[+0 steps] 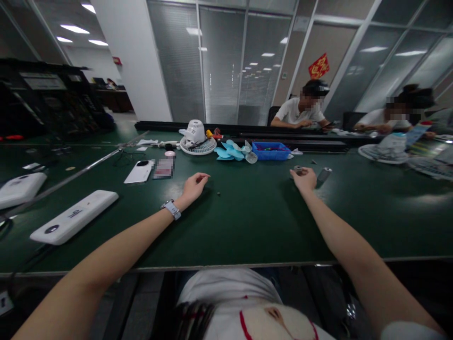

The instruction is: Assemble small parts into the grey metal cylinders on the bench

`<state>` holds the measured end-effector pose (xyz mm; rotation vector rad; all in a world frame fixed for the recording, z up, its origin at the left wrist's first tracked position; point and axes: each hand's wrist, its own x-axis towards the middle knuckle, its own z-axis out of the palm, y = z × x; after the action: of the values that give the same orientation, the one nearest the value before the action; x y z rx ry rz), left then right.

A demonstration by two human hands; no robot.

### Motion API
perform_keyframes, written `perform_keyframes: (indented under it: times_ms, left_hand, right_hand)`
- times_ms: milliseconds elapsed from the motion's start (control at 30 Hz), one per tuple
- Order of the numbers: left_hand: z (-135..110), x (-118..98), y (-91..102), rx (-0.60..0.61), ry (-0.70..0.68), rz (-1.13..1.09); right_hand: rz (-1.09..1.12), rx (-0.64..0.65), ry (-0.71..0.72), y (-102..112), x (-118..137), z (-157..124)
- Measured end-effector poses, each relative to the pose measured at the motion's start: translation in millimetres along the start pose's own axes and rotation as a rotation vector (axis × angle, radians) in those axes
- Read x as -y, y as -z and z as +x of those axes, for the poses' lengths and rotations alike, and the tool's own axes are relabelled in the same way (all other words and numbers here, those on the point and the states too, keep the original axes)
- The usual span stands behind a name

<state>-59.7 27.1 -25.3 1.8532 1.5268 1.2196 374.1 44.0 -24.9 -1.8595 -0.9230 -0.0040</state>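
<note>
My right hand (305, 179) is closed round a small round metallic part (297, 168), partly covered by the fingers. A grey metal cylinder (324, 174) stands tilted just right of that hand, with a tiny dark piece (314, 162) behind it. Over the left part of the table, my left hand (194, 186) has its fingertips pressed together; anything between them is too small or hidden to make out. A tiny dark piece (218, 193) lies on the table to the right of my left hand. Blue fan blades (231, 151) lie farther back between both hands.
The green table (247, 226) holds a white fan housing (195, 132) and a blue tray (271, 151) of small parts at the back. A white phone (138, 172) and a long white device (75, 217) are at left. Two people sit across the table, with fan parts (387, 148) at right.
</note>
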Motion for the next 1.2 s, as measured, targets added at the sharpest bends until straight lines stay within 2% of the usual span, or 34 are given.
perform_keyframes:
  times_ms: [67,233,300,367,400,467,533,600,667,767,867,933,1100,1200]
  left_hand:
    - [-1,0,-0.4,0.002,0.001,-0.014]
    - [-1,1,-1.9,0.019,0.001,-0.032]
    - [-1,0,-2.0,0.015,0.007,-0.034]
    - [-2,-1,-1.8,0.009,0.012,-0.028]
    - [-2,-1,-1.6,0.008,0.015,-0.022]
    - [-2,-1,-1.3,0.011,0.018,-0.013]
    - [-3,-2,-1.2,0.015,0.016,-0.015]
    - [-3,-2,-1.3,0.013,0.002,-0.020]
    - [-3,-2,-1.8,0.008,-0.011,-0.017]
    - [-3,-1,-3.0,0.010,-0.024,-0.002]
    - [-3,-1,-4.0,0.012,-0.028,0.004]
    - [-3,-2,-4.1,0.010,-0.021,0.001]
    - [-3,-2,-3.0,0.014,-0.001,0.000]
    - [-3,-1,-2.6,0.024,-0.001,0.001]
  right_hand:
    - [-0.072,-0.071,-0.102,10,-10,10]
    - [-0.143,-0.074,-0.232,17,-6,8]
    - [-0.186,-0.145,-0.159,14,7,-4]
    - [-0.186,-0.180,0.051,9,27,-26]
    - [-0.162,-0.136,0.198,7,39,-41]
    - [-0.082,0.091,0.518,2,64,-78]
    - [-0.010,0.448,0.816,-2,86,-118]
    - [0.034,0.796,1.042,-7,102,-154]
    - [0.058,1.018,1.153,-12,110,-178]
    - [0.059,1.124,1.162,-19,112,-189]
    - [0.055,1.114,1.178,-24,111,-185]
    - [0.087,1.051,1.173,-26,109,-182]
    - [0.088,0.819,1.066,-26,101,-169]
    - [0.012,0.621,1.031,-20,90,-134]
